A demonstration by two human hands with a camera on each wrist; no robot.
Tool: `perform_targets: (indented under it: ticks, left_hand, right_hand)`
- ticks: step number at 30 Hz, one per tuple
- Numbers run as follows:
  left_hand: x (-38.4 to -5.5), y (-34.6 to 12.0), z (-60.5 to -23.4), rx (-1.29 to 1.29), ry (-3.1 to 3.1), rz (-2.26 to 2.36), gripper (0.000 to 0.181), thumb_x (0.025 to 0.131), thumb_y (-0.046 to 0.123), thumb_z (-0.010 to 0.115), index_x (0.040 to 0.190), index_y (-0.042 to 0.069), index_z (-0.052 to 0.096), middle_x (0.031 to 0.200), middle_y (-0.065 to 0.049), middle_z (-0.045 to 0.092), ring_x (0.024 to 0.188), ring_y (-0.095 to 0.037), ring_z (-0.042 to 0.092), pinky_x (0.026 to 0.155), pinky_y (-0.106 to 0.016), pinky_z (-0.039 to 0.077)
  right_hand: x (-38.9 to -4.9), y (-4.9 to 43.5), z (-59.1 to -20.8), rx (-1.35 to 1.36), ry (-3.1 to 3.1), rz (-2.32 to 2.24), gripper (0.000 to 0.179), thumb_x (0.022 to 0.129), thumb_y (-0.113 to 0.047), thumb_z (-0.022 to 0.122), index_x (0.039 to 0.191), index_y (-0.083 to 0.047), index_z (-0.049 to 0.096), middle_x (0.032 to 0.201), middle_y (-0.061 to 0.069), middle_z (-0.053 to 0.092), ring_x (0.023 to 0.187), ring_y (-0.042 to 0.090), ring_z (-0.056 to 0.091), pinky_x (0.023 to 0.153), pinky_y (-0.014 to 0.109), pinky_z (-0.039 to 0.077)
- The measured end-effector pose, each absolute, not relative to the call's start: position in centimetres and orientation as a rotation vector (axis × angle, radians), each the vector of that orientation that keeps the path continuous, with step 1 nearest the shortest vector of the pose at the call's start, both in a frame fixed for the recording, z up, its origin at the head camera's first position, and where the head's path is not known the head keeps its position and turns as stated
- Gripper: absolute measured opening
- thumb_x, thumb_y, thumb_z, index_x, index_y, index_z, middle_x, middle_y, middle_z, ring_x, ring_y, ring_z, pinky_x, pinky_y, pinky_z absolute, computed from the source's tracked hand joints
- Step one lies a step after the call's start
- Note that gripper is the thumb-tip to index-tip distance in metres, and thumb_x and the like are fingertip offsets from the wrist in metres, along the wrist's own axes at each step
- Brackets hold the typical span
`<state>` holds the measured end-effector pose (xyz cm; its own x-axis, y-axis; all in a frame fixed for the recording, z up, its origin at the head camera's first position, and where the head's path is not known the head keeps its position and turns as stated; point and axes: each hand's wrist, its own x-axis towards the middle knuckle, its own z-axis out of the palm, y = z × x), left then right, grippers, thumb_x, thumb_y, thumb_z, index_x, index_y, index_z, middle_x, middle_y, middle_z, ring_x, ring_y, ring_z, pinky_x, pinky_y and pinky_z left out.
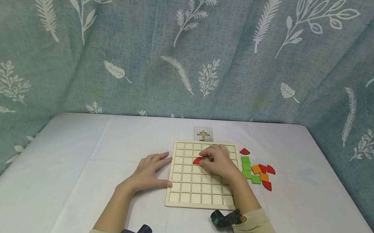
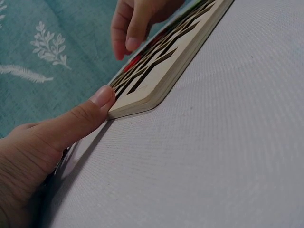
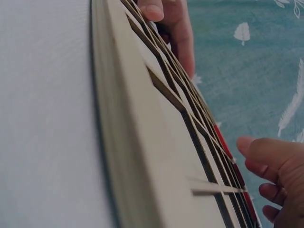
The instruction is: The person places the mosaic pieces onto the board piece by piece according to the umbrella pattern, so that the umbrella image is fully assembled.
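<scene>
A pale wooden grid board (image 1: 186,188) lies on the white table. My left hand (image 1: 148,170) is spread along its left side, thumb and fingertips touching the edge; in the left wrist view the thumb (image 2: 80,118) rests at the board's corner. Over the upper middle of the grid is my right hand (image 1: 219,162), thumb and fingers bent loosely and apart. A red quarter-circle tile (image 1: 197,160) sits in a cell beside its thumb, and more red shows partly hidden under the fingers. In the right wrist view the right hand (image 3: 280,166) hovers close by red tiles (image 3: 223,142).
Right of the board lie several green square tiles (image 1: 247,167), orange squares (image 1: 256,169) and red quarter-circle tiles (image 1: 267,185). A lone red tile (image 1: 245,151) lies near the upper right corner. Behind the board is a small pattern card (image 1: 199,130). A leaf-patterned curtain (image 1: 134,80) hangs around the table.
</scene>
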<state>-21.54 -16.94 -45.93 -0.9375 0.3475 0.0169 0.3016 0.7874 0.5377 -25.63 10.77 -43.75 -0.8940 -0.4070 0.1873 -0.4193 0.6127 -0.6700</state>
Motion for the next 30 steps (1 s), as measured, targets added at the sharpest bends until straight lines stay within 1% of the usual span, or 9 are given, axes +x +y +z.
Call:
perform_targets:
  ticks: [2,7,9,12,20,25,30]
  left_hand:
    - [-21.6,-16.9,-45.9,0.529,2.894,0.845,0.093,0.064,0.065,0.073,0.142,0.025,0.044,0.153,0.004,0.030,0.140,-0.025,0.022,0.109,-0.053,0.022]
    - [-21.6,-16.9,-45.8,0.530,2.889,0.846,0.093,0.064,0.064,0.074,0.142,0.024,0.044,0.153,0.003,0.030,0.140,-0.026,0.022,0.110,-0.053,0.021]
    - [-21.6,-16.9,-45.8,0.529,2.883,0.853,0.092,0.065,0.063,0.074,0.142,0.024,0.044,0.154,0.003,0.030,0.140,-0.027,0.022,0.110,-0.053,0.020]
    - [-21.5,-16.9,-45.7,0.532,2.883,0.854,0.092,0.065,0.063,0.074,0.142,0.023,0.044,0.154,0.003,0.030,0.140,-0.027,0.022,0.110,-0.053,0.020]
    - [-21.6,-16.9,-45.7,0.537,2.874,0.854,0.094,0.064,0.065,0.074,0.142,0.023,0.044,0.154,0.003,0.030,0.140,-0.026,0.022,0.109,-0.052,0.021]
    - [-21.7,-16.9,-45.6,0.544,2.887,0.863,0.093,0.064,0.063,0.075,0.142,0.022,0.045,0.153,0.002,0.031,0.139,-0.026,0.023,0.109,-0.053,0.021]
    - [-21.7,-16.9,-45.7,0.540,2.881,0.859,0.095,0.063,0.065,0.074,0.142,0.023,0.044,0.153,0.003,0.030,0.140,-0.026,0.022,0.109,-0.052,0.021]
  right_hand:
    - [-25.5,11.2,-43.6,0.700,-2.810,1.157,0.022,0.085,-0.018,0.070,0.105,-0.010,0.070,0.112,0.007,0.065,0.116,0.032,0.043,0.101,0.054,0.027]
    - [-25.5,12.1,-43.4,0.643,-2.808,1.166,0.021,0.085,-0.018,0.071,0.104,-0.009,0.070,0.112,0.008,0.066,0.116,0.034,0.043,0.098,0.053,0.031]
    - [-25.6,12.4,-43.4,0.628,-2.797,1.169,0.022,0.085,-0.018,0.070,0.106,-0.009,0.070,0.112,0.009,0.065,0.114,0.033,0.043,0.097,0.053,0.032]
    - [-26.0,12.5,-43.6,0.625,-2.783,1.153,0.023,0.086,-0.018,0.069,0.106,-0.008,0.070,0.111,0.010,0.065,0.109,0.032,0.044,0.096,0.053,0.029]
    - [-27.1,12.3,-44.1,0.580,-2.818,1.091,0.020,0.087,-0.023,0.068,0.103,-0.011,0.072,0.110,0.009,0.063,0.101,0.029,0.044,0.093,0.050,0.029]
    - [-27.5,12.1,-44.3,0.604,-2.819,1.032,0.019,0.087,-0.024,0.068,0.102,-0.014,0.072,0.102,0.005,0.063,0.094,0.026,0.044,0.088,0.049,0.029]
    - [-27.4,12.0,-44.4,0.596,-2.845,1.033,0.018,0.088,-0.025,0.067,0.102,-0.017,0.072,0.096,0.002,0.061,0.091,0.024,0.042,0.088,0.048,0.027]
